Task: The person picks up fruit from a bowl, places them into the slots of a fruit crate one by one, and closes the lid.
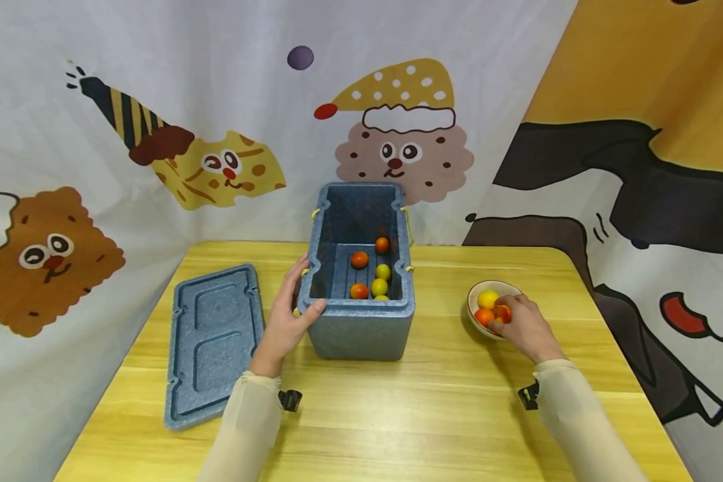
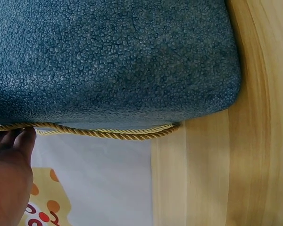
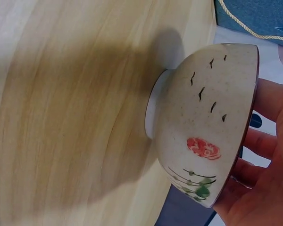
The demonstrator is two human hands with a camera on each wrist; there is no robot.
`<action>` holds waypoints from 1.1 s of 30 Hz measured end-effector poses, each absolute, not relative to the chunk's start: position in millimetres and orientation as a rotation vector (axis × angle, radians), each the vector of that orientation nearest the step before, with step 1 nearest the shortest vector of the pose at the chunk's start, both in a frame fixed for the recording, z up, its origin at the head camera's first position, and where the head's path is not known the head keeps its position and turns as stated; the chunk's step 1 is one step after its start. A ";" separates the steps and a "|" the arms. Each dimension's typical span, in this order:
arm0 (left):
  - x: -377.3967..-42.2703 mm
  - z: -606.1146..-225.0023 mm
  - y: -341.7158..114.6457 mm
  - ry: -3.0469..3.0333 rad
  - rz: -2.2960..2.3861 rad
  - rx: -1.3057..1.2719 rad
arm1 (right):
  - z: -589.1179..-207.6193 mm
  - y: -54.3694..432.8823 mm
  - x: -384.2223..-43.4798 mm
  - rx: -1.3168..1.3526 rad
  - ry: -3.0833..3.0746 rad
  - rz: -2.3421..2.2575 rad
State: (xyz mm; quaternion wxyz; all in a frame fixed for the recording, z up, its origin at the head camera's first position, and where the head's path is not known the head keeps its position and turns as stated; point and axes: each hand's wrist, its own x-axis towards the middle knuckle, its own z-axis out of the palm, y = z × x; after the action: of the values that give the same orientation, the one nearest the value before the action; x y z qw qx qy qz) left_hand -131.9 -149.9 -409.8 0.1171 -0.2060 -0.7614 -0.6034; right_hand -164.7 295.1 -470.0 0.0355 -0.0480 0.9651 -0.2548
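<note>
A blue-grey foam box (image 1: 361,331) stands lidless with red cherry tomatoes (image 1: 359,260) and yellow ones (image 1: 379,287) on its floor. My left hand (image 1: 286,328) grips its near left corner, thumb on the rim and fingers along the side by the yellow rope handle (image 2: 132,135). To the right, my right hand (image 1: 527,328) reaches over the rim of a cream bowl (image 3: 203,103), fingertips around a red cherry tomato (image 1: 503,312). Beside that lie a yellow cherry tomato (image 1: 488,299) and orange-red ones (image 1: 485,316). The bowl's side hides those fingertips in the right wrist view.
The box's lid (image 1: 217,341) lies flat on the wooden table (image 1: 440,408), left of my left hand. A cartoon-printed cloth (image 1: 241,60) hangs behind the table, close to the back of the box. Black wrist mounts (image 1: 290,400) sit on both sleeves.
</note>
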 end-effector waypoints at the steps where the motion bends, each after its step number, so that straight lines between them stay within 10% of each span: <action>1: -132.0 -409.9 -149.7 -2.225 -1.768 -0.606 | -470.1 295.0 -164.6 -0.148 2.969 -0.781; 33: -133.1 -413.3 -147.1 -2.188 -1.766 -0.602 | -485.2 284.6 -174.8 -0.104 3.137 -0.687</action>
State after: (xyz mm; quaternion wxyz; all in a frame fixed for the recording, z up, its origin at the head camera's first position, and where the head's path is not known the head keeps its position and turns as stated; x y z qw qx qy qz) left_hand -133.1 -147.1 -413.3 0.1327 -0.2074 -0.7542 -0.6088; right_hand -174.8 284.6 -485.2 -0.0359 -0.0325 0.9757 -0.2136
